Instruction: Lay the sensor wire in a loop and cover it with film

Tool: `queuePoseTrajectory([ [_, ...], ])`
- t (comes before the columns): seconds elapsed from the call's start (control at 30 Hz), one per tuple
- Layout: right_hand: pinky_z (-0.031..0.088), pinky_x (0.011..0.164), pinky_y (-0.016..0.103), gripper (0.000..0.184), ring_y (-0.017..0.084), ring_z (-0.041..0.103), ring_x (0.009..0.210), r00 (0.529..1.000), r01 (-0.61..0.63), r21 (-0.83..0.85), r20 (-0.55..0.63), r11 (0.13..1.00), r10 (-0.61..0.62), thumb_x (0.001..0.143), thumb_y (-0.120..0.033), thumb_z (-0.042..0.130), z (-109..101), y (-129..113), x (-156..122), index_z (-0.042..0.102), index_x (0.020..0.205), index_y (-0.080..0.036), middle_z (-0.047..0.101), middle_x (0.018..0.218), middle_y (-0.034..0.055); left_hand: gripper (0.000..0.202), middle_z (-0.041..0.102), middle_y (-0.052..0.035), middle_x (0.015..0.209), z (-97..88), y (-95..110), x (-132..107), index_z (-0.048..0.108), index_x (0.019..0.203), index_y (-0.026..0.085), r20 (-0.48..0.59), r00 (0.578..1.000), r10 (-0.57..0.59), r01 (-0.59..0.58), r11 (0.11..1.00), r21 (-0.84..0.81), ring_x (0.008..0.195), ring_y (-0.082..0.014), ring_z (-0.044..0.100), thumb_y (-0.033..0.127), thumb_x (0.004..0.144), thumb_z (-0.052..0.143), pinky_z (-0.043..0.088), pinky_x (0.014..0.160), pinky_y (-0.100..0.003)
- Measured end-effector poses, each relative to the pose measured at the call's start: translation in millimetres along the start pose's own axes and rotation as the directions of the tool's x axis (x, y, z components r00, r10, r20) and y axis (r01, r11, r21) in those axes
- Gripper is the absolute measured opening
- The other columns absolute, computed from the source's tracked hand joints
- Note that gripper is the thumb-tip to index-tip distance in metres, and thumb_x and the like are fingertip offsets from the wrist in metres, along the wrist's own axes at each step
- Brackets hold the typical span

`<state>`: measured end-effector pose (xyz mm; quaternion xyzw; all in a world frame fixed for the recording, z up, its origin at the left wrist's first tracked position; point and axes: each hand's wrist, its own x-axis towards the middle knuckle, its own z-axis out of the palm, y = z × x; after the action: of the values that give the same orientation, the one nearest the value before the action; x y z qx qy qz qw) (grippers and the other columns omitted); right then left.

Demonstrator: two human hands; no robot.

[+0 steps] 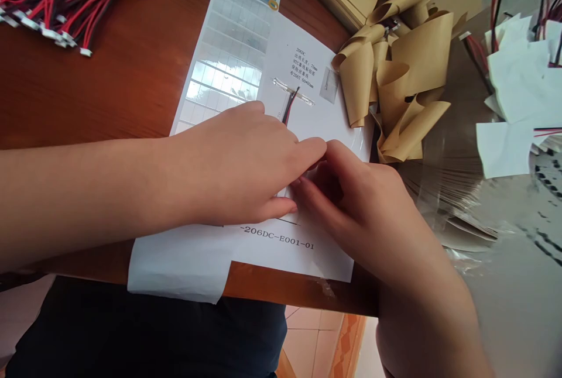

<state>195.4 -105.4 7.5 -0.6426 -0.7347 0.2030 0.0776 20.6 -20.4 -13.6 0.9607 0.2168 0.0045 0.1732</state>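
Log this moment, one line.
left hand: flat on white printed sheet | right hand: fingers curled against left hand, anything between hidden | nearby: red-black wire lead on sheet, kraft paper curls

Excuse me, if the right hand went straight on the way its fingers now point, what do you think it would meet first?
Most likely the left hand. The fingertips of the right hand point up and to the left, at the left hand's fingers, and nearly reach them, though depth is hard to judge from this view.
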Motion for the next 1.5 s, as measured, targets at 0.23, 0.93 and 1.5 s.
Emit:
queuePoseTrajectory([
  [0.23,0.034,0.052,0.026,0.017,0.013,0.047,0.049,1.000,0.013,0.003,-0.003,1.000,-0.013,0.094,-0.021,0.054,0,-2,0,0.042,0.082,-0.026,0.060,0.063,-0.0038,0.035,0.075,-0.0029,0.087,1.0,1,1,0.061,0.116,0.025,-0.001,1.000,-0.003,0.003,1.000,-0.005,0.085,-0.0260,0.070,0.050,0.091,0.062,0.044,0.091,-0.040],
  [0.93,0.034,0.052,0.028,0.019,0.014,0.047,0.050,0.999,0.032,0.015,-0.011,0.999,-0.032,0.095,-0.028,0.055,0,3,0,0.041,0.083,-0.026,0.062,0.066,-0.0017,0.029,0.069,-0.0020,0.083,-0.4,0,5,0.059,0.094,0.024,0.033,0.995,-0.092,0.097,0.975,-0.200,0.098,-0.0307,0.069,0.050,0.084,0.069,0.042,0.098,-0.045],
  [1.5,0.033,0.054,0.028,0.022,0.014,0.050,0.060,0.984,-0.179,0.299,0.041,0.937,0.175,0.099,-0.036,0.060,-8,8,7,0.065,0.084,-0.021,0.058,0.066,-0.0009,0.042,0.068,-0.0020,0.080,-1.7,-1,2,0.062,0.112,0.026,0.037,0.996,-0.077,0.079,0.994,-0.079,0.086,-0.0283,0.067,0.059,0.085,0.065,0.042,0.092,-0.042],
])
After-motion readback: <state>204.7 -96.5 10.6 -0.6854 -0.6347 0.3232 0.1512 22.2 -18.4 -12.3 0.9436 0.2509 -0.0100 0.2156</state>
